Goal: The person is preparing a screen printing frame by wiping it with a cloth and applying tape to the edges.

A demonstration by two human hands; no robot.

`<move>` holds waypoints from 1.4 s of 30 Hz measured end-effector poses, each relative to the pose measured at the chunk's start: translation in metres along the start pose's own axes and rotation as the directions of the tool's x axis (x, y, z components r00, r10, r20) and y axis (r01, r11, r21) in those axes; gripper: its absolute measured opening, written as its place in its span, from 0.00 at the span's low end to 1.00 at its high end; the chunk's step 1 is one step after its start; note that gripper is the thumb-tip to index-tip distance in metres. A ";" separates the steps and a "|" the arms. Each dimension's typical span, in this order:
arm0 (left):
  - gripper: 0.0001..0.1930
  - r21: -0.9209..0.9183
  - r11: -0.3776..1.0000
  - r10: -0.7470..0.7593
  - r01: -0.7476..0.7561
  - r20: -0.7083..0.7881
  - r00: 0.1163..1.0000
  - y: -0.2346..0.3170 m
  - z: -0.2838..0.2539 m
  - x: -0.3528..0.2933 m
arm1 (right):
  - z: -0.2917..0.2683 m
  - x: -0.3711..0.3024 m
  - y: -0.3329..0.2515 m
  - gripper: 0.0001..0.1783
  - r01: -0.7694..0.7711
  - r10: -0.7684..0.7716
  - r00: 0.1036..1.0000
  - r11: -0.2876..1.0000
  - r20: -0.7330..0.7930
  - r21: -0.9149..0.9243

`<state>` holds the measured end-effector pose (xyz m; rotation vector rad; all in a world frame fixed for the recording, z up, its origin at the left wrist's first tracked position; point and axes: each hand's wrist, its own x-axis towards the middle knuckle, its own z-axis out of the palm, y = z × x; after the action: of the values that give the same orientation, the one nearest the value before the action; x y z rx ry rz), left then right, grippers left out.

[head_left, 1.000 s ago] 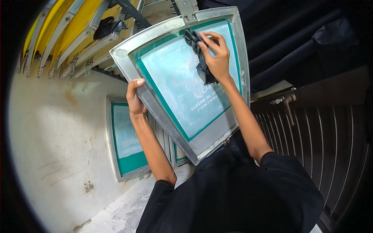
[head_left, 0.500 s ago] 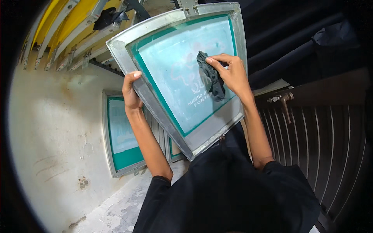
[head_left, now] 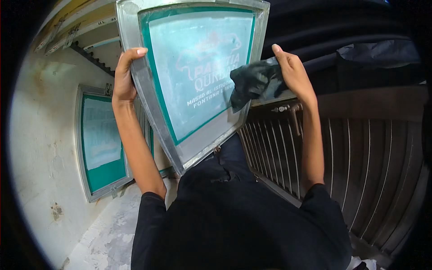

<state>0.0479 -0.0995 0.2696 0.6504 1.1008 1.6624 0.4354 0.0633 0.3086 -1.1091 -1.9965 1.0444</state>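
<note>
A silk-screen printing frame (head_left: pixel 200 121) stands tilted in front of me, its metal border around pale mesh with a green edge. Faint lettering and a picture show in the mesh. My left hand (head_left: pixel 126 78) grips the frame's left side, thumb over the front of the border. Just off the frame's right side, my right hand (head_left: pixel 294 74) pinches a crumpled dark cloth (head_left: pixel 256 81). The cloth hangs out to the left and overlaps the frame's right border. Most fingers of my right hand are hidden behind its thumb side.
Another screen frame (head_left: pixel 101 148) leans against the stained wall (head_left: pixel 45 135) at left. Several metal frames sit on a rack (head_left: pixel 72 31) at upper left. A dark slatted panel (head_left: pixel 351 162) and a tap-like metal fitting (head_left: pixel 294 117) are at right, below dark sheeting (head_left: pixel 378 56).
My right hand has drawn the cloth from the middle of the mesh out past the frame's right edge. The frame and my left hand sit further left in view, which has also shifted.
</note>
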 end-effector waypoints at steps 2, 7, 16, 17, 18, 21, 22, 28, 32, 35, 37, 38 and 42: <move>0.14 -0.024 1.000 0.011 -0.009 0.092 0.996 -0.002 -0.006 -0.006 | -0.027 0.005 0.000 0.37 -0.396 0.341 0.863 0.915 0.373 0.078; 0.14 -0.022 1.000 0.021 -0.020 0.065 0.998 -0.011 -0.014 -0.016 | -0.026 -0.037 0.001 0.20 -0.388 0.346 0.759 0.921 0.552 -0.045; 0.16 0.027 0.997 0.074 -0.077 0.099 0.992 -0.029 -0.003 -0.009 | -0.055 -0.111 0.100 0.28 -0.473 0.804 0.484 0.573 0.346 -0.669; 0.15 -0.008 0.998 0.070 -0.069 0.063 0.996 -0.030 -0.019 -0.007 | -0.052 -0.114 0.104 0.24 -0.416 0.827 0.450 0.528 0.338 -0.740; 0.15 -0.043 0.997 0.066 -0.065 0.028 0.997 -0.029 -0.035 -0.005 | -0.051 -0.119 0.104 0.24 -0.415 0.828 0.439 0.532 0.350 -0.739; 0.14 -0.062 0.996 0.062 -0.058 0.072 0.995 -0.033 -0.033 0.002 | -0.059 -0.128 0.119 0.19 -0.259 0.670 0.615 0.670 0.415 -0.696; 0.14 -0.062 0.997 0.056 -0.052 0.065 0.996 -0.034 -0.028 0.002 | -0.060 -0.133 0.118 0.19 -0.266 0.673 0.614 0.668 0.411 -0.695; 0.15 -0.011 0.998 0.063 -0.062 0.088 0.994 -0.025 0.000 -0.010 | -0.039 -0.153 0.096 0.13 -0.355 0.269 0.930 0.836 0.251 0.418; 0.15 0.018 0.999 0.041 -0.043 0.073 0.996 -0.018 0.004 -0.010 | -0.004 -0.152 0.091 0.10 -0.266 0.262 0.955 0.539 0.141 0.799; 0.16 0.026 0.999 0.038 -0.038 0.012 0.999 -0.017 0.008 -0.006 | 0.017 -0.146 0.082 0.12 -0.269 0.278 0.953 0.590 0.121 0.761; 0.16 0.032 0.999 0.044 -0.044 0.014 0.999 -0.015 0.013 -0.007 | 0.026 -0.140 0.077 0.15 -0.249 0.252 0.964 0.747 0.085 0.617; 0.16 0.023 0.999 0.041 -0.041 0.006 0.999 -0.014 0.017 -0.009 | 0.025 -0.138 0.073 0.16 -0.244 0.238 0.967 0.771 0.090 0.588; 0.16 0.008 0.999 0.034 -0.034 -0.004 0.999 -0.014 0.016 -0.010 | 0.025 -0.139 0.075 0.16 -0.277 0.252 0.958 0.673 0.140 0.686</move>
<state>0.0707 -0.1021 0.2647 0.6741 1.1048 1.6899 0.5082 -0.0425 0.2132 -0.9474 -1.2469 1.7915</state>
